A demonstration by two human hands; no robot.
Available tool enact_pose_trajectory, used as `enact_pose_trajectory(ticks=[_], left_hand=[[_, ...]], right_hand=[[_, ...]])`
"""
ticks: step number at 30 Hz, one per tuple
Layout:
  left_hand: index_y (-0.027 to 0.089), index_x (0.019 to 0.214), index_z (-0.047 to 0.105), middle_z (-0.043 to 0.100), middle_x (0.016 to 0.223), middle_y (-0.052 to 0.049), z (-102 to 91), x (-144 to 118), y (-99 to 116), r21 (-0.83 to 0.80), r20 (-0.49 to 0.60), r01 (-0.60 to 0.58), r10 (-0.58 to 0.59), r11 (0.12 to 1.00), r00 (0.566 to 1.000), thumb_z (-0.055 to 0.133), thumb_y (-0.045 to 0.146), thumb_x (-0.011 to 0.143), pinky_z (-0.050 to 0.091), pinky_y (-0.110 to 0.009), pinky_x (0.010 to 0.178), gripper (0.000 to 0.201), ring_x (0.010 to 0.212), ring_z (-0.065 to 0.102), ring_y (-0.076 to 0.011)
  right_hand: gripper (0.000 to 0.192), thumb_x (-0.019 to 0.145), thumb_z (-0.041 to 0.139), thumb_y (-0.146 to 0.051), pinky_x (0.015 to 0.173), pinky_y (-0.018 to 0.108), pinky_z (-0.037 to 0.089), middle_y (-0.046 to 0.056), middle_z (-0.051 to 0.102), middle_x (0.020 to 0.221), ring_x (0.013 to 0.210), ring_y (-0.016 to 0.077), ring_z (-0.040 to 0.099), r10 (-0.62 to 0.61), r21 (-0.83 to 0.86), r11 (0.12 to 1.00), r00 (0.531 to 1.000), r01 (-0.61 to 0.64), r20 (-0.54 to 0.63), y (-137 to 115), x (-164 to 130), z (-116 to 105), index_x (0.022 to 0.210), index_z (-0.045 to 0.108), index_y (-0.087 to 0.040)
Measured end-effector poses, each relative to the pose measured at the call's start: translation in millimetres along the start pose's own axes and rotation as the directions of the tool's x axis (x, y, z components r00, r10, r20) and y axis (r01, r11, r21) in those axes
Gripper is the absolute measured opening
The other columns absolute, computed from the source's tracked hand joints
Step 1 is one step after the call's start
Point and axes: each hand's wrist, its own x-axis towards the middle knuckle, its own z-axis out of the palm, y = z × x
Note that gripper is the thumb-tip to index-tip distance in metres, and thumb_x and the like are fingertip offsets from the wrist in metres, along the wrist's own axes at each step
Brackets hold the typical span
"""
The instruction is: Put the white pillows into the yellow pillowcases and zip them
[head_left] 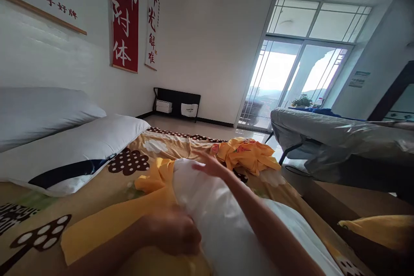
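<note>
At lower centre of the frame, your left hand [174, 230] is closed on the yellow pillowcase [129, 215], bunching its edge against the white pillow [223, 224] lying on the bed. Further right, your right hand [210, 164] rests open and flat on the pillow's far end. The pillow looks soft, light and floppy; gripping the corners would likely hold best.

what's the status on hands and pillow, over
Left hand gripping yellow pillowcase at its opening. Right hand flat on white pillow. Second yellow cover bunched beyond.
</note>
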Motion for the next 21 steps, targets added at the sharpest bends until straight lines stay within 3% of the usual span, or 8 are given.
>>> enact_pose_trajectory(ticks=[4,6,8,10,11,13,16,21], left_hand=[[0.019,0.066,0.063,0.069,0.069,0.002,0.0,-0.8,-5.2,-0.238,0.084,0.134,-0.117,0.962,0.990,0.065,0.031,0.076,0.033,-0.022,0.049,0.015,0.060,0.057,-0.0121],[0.018,0.075,0.065,0.069,0.073,0.000,-5.6,1.5,-16.6,-0.355,-0.045,0.285,-0.321,0.890,0.946,0.059,0.035,0.080,0.038,-0.022,0.054,0.018,0.064,0.059,-0.0130],[0.016,0.085,0.063,0.068,0.085,-0.005,-11.8,6.9,-33.4,-0.294,-0.324,0.466,-0.546,0.834,0.773,0.050,0.030,0.085,0.045,-0.026,0.068,0.019,0.079,0.061,-0.0176],[0.014,0.097,0.061,0.064,0.103,-0.011,-15.6,12.4,-53.7,-0.138,-0.554,0.671,-0.618,0.728,0.557,0.049,0.024,0.082,0.044,-0.036,0.084,0.021,0.099,0.058,-0.0255],[0.014,0.103,0.059,0.062,0.109,-0.014,-16.5,14.1,-64.1,-0.072,-0.593,0.740,-0.625,0.669,0.507,0.051,0.022,0.079,0.043,-0.040,0.088,0.027,0.106,0.055,-0.0289],[0.014,0.107,0.058,0.060,0.112,-0.015,-17.3,14.9,-82.4,-0.005,-0.565,0.798,-0.660,0.603,0.495,0.052,0.021,0.076,0.042,-0.042,0.088,0.032,0.108,0.054,-0.0307],[0.016,0.095,0.060,0.064,0.101,-0.011,-21.4,13.0,-98.8,-0.029,-0.516,0.809,-0.702,0.587,0.491,0.048,0.016,0.079,0.044,-0.033,0.077,0.020,0.093,0.060,-0.0239],[0.018,0.085,0.060,0.064,0.093,-0.007,-35.8,23.1,-99.2,-0.076,-0.588,0.825,-0.693,0.561,0.417,0.045,0.011,0.078,0.042,-0.029,0.074,0.018,0.088,0.061,-0.0204]], right_hand=[[0.062,0.088,0.048,-0.055,0.101,0.044,0.033,0.015,0.061,0.124,0.114,0.0271,0.055,0.079,-0.132,0.988,0.996,-0.084,-0.040,-18.6,-9.3,44.5,0.138,0.043,-0.019],[0.059,0.090,0.045,-0.054,0.098,0.040,0.034,0.012,0.065,0.117,0.109,0.0254,0.058,0.091,-0.179,0.979,0.993,-0.103,-0.071,-26.0,-17.0,54.5,0.138,0.043,-0.021],[0.058,0.090,0.044,-0.053,0.098,0.040,0.034,0.012,0.065,0.116,0.108,0.0256,0.058,0.050,-0.189,0.980,0.997,-0.061,-0.062,-30.7,-25.0,54.1,0.139,0.042,-0.021],[0.060,0.089,0.046,-0.050,0.099,0.040,0.033,0.013,0.063,0.119,0.110,0.0263,0.057,0.003,-0.200,0.980,0.999,-0.012,-0.046,-33.9,-34.2,47.2,0.141,0.040,-0.020],[0.062,0.088,0.048,-0.048,0.099,0.040,0.033,0.013,0.062,0.120,0.110,0.0266,0.056,-0.013,-0.204,0.979,0.999,0.005,-0.038,-35.2,-39.6,42.6,0.143,0.039,-0.020],[0.065,0.086,0.051,-0.042,0.100,0.039,0.033,0.012,0.062,0.119,0.110,0.0264,0.056,-0.040,-0.204,0.978,0.999,0.034,-0.025,-37.1,-51.7,32.6,0.145,0.035,-0.019],[0.067,0.083,0.055,-0.038,0.094,0.036,0.036,0.010,0.063,0.117,0.106,0.0255,0.057,-0.098,-0.171,0.980,0.995,0.098,0.009,-40.8,-67.7,19.2,0.145,0.034,-0.022],[0.044,0.085,0.054,-0.043,0.072,0.030,0.037,0.005,0.069,0.102,0.089,0.0228,0.063,-0.196,-0.128,0.970,0.976,0.207,0.093,-66.0,-72.7,14.1,0.125,0.052,-0.024]])
